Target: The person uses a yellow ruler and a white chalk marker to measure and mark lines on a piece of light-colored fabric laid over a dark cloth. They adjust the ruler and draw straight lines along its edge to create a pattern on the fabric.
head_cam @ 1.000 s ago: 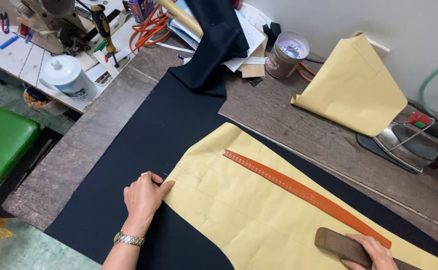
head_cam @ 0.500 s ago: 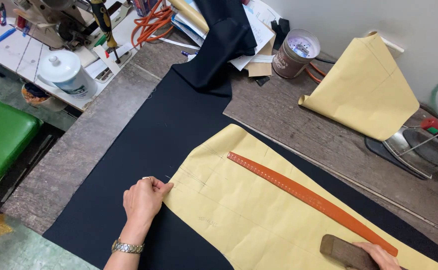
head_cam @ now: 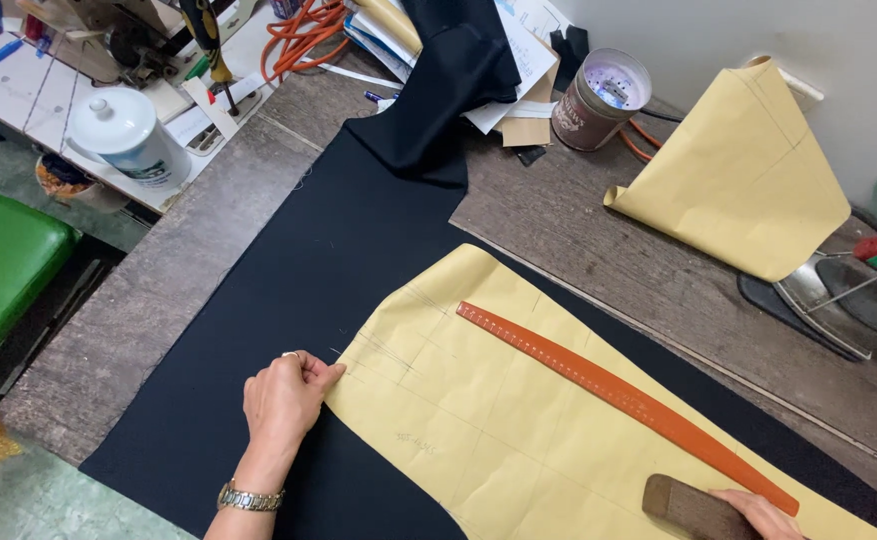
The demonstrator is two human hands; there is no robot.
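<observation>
Head view: left hand (head_cam: 284,398), fingers bent, presses the yellow paper pattern (head_cam: 519,420) edge on black fabric (head_cam: 289,290), centre frame; right hand (head_cam: 764,512) grasps a brown block (head_cam: 694,508), lower right

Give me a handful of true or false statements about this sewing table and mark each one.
1. The left hand presses the edge of the yellow paper pattern. True.
2. The orange curved ruler lies on the bare wooden table. False: it lies on the yellow paper pattern.
3. The yellow paper pattern lies on the dark fabric. True.
4. The right hand holds scissors. False: it rests on a brown block.
5. The white lidded jar stands on the dark fabric. False: it stands on the side surface to the left.
</observation>
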